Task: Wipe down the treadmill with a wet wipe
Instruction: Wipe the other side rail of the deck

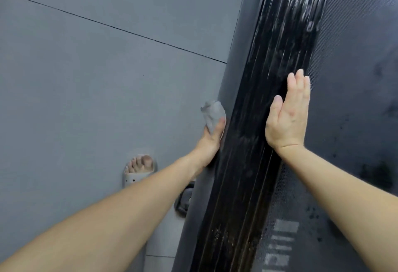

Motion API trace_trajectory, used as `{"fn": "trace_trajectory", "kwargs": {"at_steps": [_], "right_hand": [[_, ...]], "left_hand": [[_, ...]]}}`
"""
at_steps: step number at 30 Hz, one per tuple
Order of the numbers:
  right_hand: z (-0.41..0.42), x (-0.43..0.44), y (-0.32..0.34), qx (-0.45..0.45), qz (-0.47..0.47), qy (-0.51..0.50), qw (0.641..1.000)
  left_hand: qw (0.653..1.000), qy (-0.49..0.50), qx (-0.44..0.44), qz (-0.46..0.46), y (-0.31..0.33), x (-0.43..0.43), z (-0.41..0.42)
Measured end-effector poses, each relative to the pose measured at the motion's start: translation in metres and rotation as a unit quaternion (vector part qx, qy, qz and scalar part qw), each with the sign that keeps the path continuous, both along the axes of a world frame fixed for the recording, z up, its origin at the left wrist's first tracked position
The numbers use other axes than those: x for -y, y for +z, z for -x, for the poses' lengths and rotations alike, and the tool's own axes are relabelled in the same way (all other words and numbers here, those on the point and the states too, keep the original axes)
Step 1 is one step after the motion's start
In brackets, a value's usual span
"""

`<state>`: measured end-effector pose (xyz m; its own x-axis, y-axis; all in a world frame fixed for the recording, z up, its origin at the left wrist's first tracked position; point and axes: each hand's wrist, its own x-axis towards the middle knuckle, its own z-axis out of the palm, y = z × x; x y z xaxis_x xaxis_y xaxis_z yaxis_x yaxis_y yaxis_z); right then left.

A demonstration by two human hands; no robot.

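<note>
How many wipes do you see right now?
1: the wet wipe, gripped by the left hand against the treadmill edge. Right hand, open by the rail, holds none.

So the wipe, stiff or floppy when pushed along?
Likely floppy: the wipe is crumpled, bunched past the left hand. Probably light: a thumb pinch holds it. Wetness can't be judged.

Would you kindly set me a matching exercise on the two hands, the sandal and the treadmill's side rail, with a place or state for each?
Things:
1. left hand
2. right hand
3. sandal
4. side rail

Place or state:
A. on the grey floor
B. flat, fingers straight
C. glossy black, streaked
D. holding the wet wipe

Pairs: 1-D, 2-B, 3-A, 4-C.
</note>
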<state>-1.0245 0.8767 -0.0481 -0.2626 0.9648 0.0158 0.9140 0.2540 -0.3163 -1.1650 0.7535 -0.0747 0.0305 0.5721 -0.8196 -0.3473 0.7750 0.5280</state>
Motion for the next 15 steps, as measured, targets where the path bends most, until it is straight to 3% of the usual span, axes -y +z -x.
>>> {"fn": "trace_trajectory", "kwargs": {"at_steps": [3,6,8,11,15], "right_hand": [[0.002,-0.001,0.000,-0.005,-0.001,0.005,1.000],[0.001,-0.002,-0.002,-0.010,0.001,0.003,1.000],[0.002,-0.002,-0.003,-0.019,0.006,0.003,1.000],[0.001,-0.003,-0.004,-0.039,0.004,0.002,0.999],[-0.005,-0.009,-0.002,-0.080,0.032,-0.006,0.996]], "left_hand": [[0.994,-0.056,0.021,0.091,0.017,0.072,-0.011],[0.993,-0.045,0.038,0.098,0.019,0.050,-0.004],[0.999,-0.004,0.029,0.030,0.018,-0.011,0.003],[0.986,0.025,-0.115,-0.115,0.027,-0.105,0.011],[0.905,-0.076,-0.312,-0.280,0.022,-0.080,0.002]]}}
